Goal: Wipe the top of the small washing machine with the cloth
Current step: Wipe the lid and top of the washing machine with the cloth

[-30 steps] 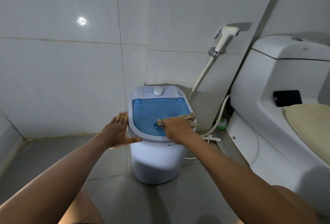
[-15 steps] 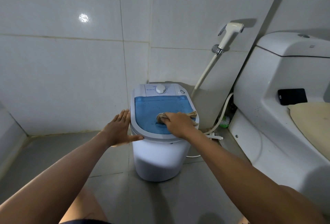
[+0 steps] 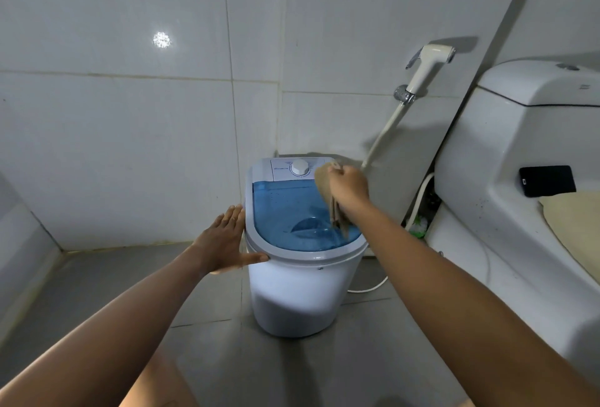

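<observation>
The small white washing machine stands on the floor against the tiled wall, with a clear blue lid and a white dial on its back panel. My right hand is lifted above the right side of the lid, shut on a tan cloth that hangs down from my fist to the lid's right edge. My left hand lies flat and open against the machine's left rim, thumb on the front rim.
A white toilet fills the right side, with a black phone on its ledge and a beige mat on the seat. A bidet sprayer hangs on the wall behind the machine. Grey tiled floor lies to the left.
My right hand has lifted the cloth off the lid's front centre and moved back and right, towards the dial panel. The left hand has stayed on the rim.
</observation>
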